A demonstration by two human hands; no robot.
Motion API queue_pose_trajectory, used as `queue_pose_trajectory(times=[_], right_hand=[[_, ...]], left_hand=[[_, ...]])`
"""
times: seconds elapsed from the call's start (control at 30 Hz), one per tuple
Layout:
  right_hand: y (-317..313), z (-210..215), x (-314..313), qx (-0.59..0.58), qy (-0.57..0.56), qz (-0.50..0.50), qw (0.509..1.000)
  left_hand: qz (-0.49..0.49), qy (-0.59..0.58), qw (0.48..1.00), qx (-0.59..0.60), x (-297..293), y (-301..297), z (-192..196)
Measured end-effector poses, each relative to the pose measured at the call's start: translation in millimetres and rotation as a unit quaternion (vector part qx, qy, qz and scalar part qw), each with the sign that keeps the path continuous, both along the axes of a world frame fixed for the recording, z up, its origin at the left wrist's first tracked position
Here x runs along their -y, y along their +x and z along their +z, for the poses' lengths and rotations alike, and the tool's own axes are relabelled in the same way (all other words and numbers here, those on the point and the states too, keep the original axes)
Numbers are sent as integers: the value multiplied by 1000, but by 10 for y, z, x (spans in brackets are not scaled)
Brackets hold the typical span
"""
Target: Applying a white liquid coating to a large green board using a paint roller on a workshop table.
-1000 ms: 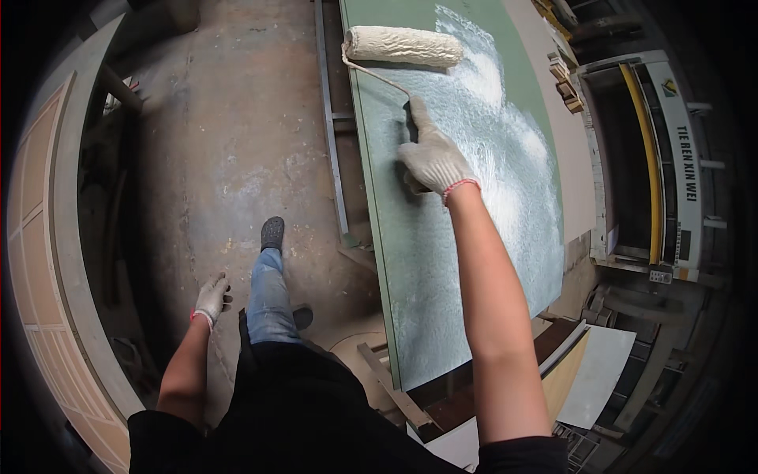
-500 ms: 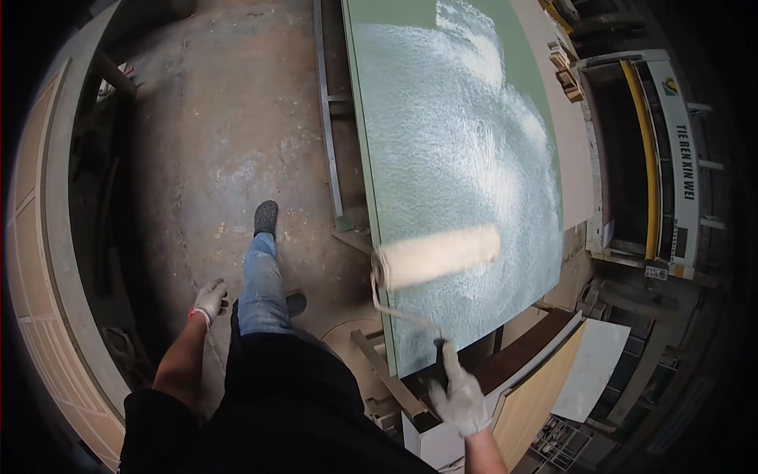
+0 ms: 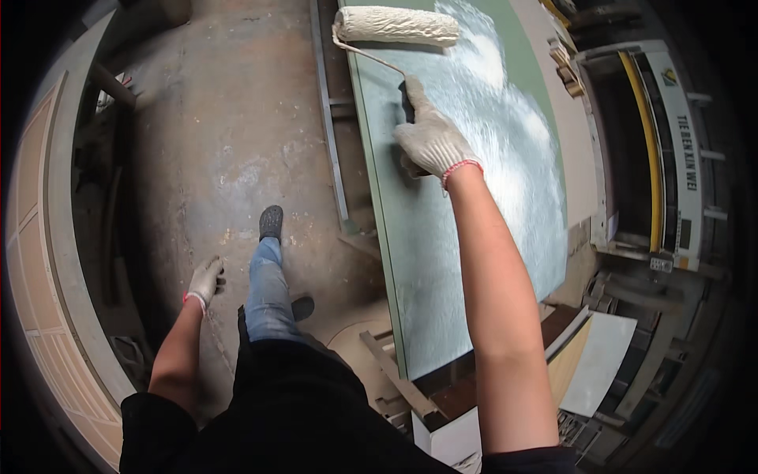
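Note:
My right hand (image 3: 439, 136), in a white knit glove with a red cuff edge, is closed round the dark handle of a paint roller (image 3: 397, 26). Its index finger lies stretched along the handle toward the wire frame. The fluffy cream sleeve sits near the far end of a large green board (image 3: 430, 292). Wet whitish coating covers most of that board; bare green shows along the left edge and far right. At my left side hangs my left hand (image 3: 207, 280), also gloved, with loosely bent fingers and nothing visible in it.
A metal stand (image 3: 332, 150) runs along the board's left side. Paneled boards (image 3: 47, 276) lie at far left. To the right stands a white machine with a yellow bar (image 3: 643, 150). Leaning sheets (image 3: 600, 359) are at lower right. My foot (image 3: 271, 223) is on the stained concrete floor.
My right hand has pushed the roller from the board's near end to its far end, the arm now stretched out over the board. My left hand has shifted slightly toward me.

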State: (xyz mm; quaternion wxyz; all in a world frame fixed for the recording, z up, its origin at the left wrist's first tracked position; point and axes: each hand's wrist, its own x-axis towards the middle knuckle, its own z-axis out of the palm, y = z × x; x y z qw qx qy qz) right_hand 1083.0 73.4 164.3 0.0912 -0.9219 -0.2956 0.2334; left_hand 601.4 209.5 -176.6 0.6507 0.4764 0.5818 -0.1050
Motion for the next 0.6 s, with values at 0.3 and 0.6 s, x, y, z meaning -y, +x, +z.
queue_pose_trajectory(times=[0.3,0.6], right_hand=[[-2225,188,2767,-61,12,-52,997],[-2462,660,3306,-107,-59,-59,991]], left_hand=[[-40,24,999,11,292,-176,-22],[-50,-30,995,-75,348,-913,-371]])
